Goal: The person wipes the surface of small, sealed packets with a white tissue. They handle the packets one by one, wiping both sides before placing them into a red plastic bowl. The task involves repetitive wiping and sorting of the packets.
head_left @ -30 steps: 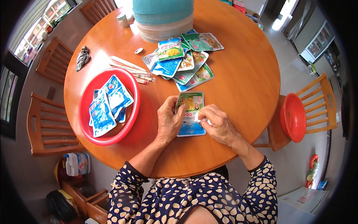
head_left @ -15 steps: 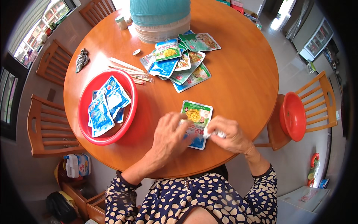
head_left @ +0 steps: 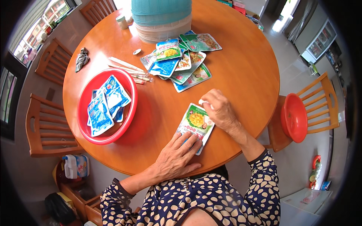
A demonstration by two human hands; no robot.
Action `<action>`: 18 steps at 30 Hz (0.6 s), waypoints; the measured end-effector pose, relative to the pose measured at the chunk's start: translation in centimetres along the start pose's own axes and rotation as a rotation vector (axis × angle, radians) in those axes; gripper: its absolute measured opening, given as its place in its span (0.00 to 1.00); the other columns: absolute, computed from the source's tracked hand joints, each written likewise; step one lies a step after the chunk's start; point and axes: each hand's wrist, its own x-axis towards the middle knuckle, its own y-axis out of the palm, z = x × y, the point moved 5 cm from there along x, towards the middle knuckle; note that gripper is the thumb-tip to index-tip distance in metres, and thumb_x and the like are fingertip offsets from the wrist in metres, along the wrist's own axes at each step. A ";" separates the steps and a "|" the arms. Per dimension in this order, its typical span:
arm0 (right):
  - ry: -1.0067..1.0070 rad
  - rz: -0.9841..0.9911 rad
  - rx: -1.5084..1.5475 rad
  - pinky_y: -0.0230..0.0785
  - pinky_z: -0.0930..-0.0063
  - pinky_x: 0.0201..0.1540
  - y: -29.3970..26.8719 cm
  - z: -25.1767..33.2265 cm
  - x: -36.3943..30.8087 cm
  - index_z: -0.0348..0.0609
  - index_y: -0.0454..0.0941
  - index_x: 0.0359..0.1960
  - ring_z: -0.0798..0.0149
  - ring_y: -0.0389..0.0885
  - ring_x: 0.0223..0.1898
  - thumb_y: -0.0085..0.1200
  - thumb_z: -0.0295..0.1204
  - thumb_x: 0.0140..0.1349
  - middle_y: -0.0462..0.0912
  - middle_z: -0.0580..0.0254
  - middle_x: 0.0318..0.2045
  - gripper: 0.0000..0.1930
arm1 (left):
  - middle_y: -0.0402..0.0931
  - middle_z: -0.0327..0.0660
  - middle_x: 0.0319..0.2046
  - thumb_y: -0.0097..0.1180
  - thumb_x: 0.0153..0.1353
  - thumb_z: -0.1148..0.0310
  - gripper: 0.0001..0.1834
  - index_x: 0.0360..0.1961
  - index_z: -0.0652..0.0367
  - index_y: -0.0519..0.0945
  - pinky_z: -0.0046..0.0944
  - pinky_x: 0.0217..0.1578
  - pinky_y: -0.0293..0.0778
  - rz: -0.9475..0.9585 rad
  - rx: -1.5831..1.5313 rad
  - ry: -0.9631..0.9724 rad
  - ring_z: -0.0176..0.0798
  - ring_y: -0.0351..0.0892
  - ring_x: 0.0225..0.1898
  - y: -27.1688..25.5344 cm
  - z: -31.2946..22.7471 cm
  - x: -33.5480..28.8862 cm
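A flat food pouch, green and white with a yellow food picture, lies tilted on the table in front of me. My left hand rests on its lower left part with the fingers stretched out flat. At the pouch's upper right corner, my right hand is closed around a crumpled white tissue; part of the tissue is hidden in the fingers. To the left, a red basin holds several blue-and-white pouches. Farther back lies a pile of similar pouches, mostly green, blue and white.
Wrapped chopsticks lie behind the basin. A blue-and-white basket stands at the table's far side, near a small jar, a round lid and a dark crumpled bag. Another red basin sits on a chair at right.
My left hand has come down flat onto the pouch. The right hand, with the tissue, has moved up from the pouch's right edge to its top corner. The pouch has turned clockwise.
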 end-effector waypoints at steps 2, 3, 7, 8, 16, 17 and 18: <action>0.002 -0.037 0.101 0.72 0.60 0.43 -0.5 0.8 -0.2 0.38 0.78 0.34 0.51 0.76 0.39 0.56 0.19 0.55 0.78 0.54 0.34 0.06 | 0.66 0.48 0.62 0.66 0.52 0.48 0.37 0.60 0.58 0.74 0.55 0.66 0.60 0.013 -0.024 0.001 0.52 0.63 0.66 0.0 0.1 -0.3; 0.008 -0.052 0.156 0.72 0.61 0.44 -0.7 1.6 -0.5 0.38 0.79 0.35 0.51 0.76 0.40 0.57 0.19 0.54 0.79 0.54 0.35 0.06 | 0.66 0.48 0.62 0.66 0.53 0.47 0.38 0.60 0.58 0.74 0.56 0.66 0.59 0.024 -0.040 -0.003 0.52 0.63 0.66 0.1 0.0 -0.5; -0.263 0.106 0.140 0.72 0.63 0.42 1.5 5.3 -1.8 0.42 0.80 0.35 0.54 0.77 0.39 0.60 0.23 0.54 0.79 0.60 0.35 0.07 | 0.64 0.48 0.62 0.64 0.55 0.48 0.37 0.61 0.59 0.72 0.56 0.68 0.56 0.037 -0.024 0.002 0.52 0.60 0.67 0.1 0.0 -0.5; -0.216 0.098 0.101 0.72 0.63 0.42 1.6 4.7 -1.6 0.43 0.79 0.34 0.54 0.76 0.39 0.60 0.24 0.54 0.79 0.60 0.34 0.06 | 0.65 0.48 0.62 0.64 0.54 0.48 0.37 0.61 0.58 0.73 0.56 0.68 0.56 0.048 -0.020 -0.002 0.52 0.61 0.67 0.2 0.1 -0.5; 0.179 -0.085 -0.001 0.73 0.59 0.37 -0.2 0.1 -1.2 0.42 0.75 0.33 0.52 0.78 0.39 0.57 0.21 0.55 0.76 0.56 0.33 0.06 | 0.65 0.47 0.62 0.66 0.54 0.50 0.37 0.61 0.56 0.72 0.55 0.66 0.61 0.006 -0.010 -0.013 0.53 0.63 0.66 0.4 0.2 -0.9; 0.248 -0.117 0.074 0.73 0.59 0.36 -0.6 -0.3 -1.6 0.42 0.75 0.33 0.51 0.78 0.39 0.57 0.21 0.55 0.76 0.56 0.34 0.06 | 0.65 0.47 0.63 0.66 0.53 0.49 0.37 0.62 0.55 0.72 0.55 0.65 0.62 0.005 -0.034 -0.022 0.54 0.62 0.66 0.4 0.2 -0.9; 0.188 -0.083 0.095 0.72 0.58 0.39 -0.9 0.4 -1.9 0.41 0.75 0.34 0.53 0.79 0.41 0.57 0.19 0.54 0.77 0.57 0.35 0.07 | 0.65 0.47 0.63 0.66 0.53 0.48 0.38 0.62 0.54 0.71 0.55 0.65 0.62 0.004 -0.059 -0.031 0.54 0.61 0.67 0.4 0.3 -0.9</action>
